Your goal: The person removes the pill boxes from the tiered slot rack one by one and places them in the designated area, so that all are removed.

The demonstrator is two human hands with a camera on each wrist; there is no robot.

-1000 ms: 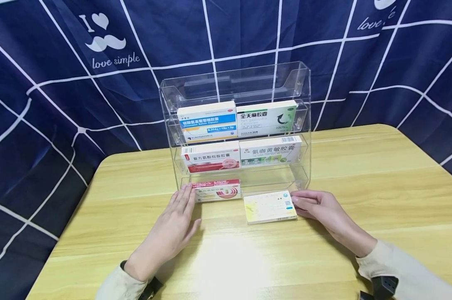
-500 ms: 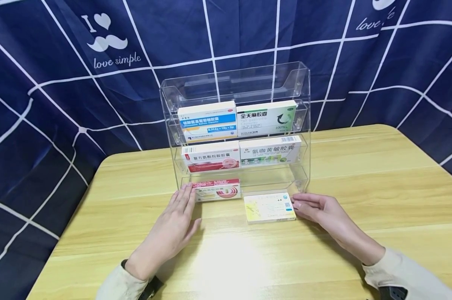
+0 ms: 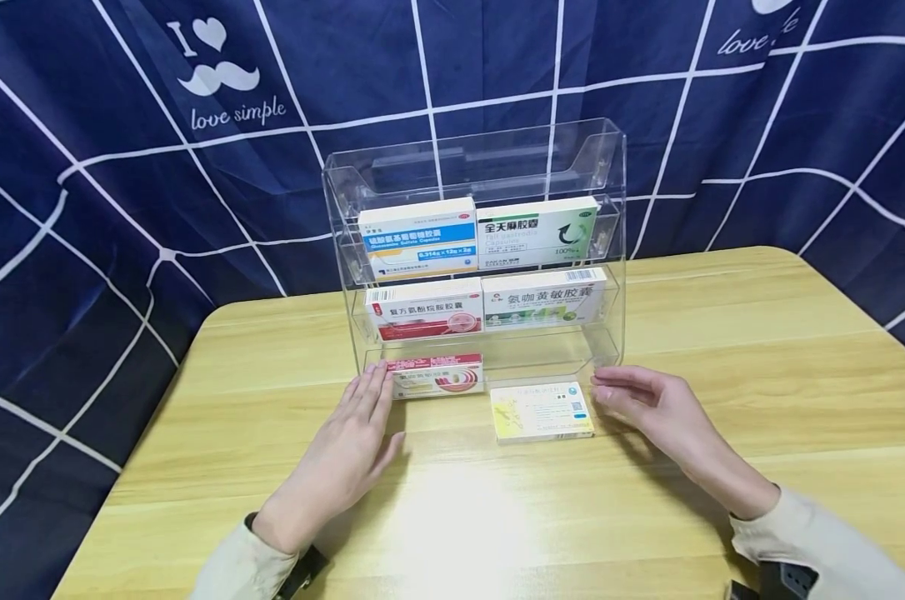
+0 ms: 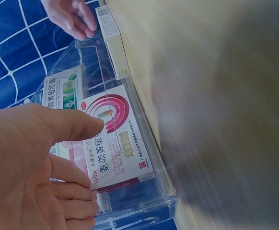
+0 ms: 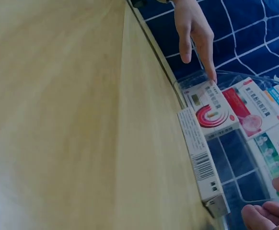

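A clear tiered rack (image 3: 550, 350) holds medicine boxes. My left hand (image 3: 347, 450) lies with straight fingers at the rack's lower left, fingertips at the left end of a red-and-white medicine box (image 3: 437, 379) in the bottom tier. A yellow-and-white medicine box (image 3: 542, 412) lies in front of the bottom tier's right half, its printed face up. Just right of that box is my right hand (image 3: 666, 412), fingers loosely bent, nothing held. The right wrist view shows its fingertips (image 5: 257, 218) apart from the box's end.
In the middle tier are a red-and-white box (image 3: 426, 312) and a green-and-white box (image 3: 544, 302). Above them stand a blue-and-white box (image 3: 418, 242) and another green-and-white box (image 3: 537, 235). A dark blue checked curtain (image 3: 482, 58) hangs behind the wooden table (image 3: 722, 333).
My right hand has let go of the yellow-and-white box and drawn slightly away to the right. The box has shifted very little. My left hand has stayed in place.
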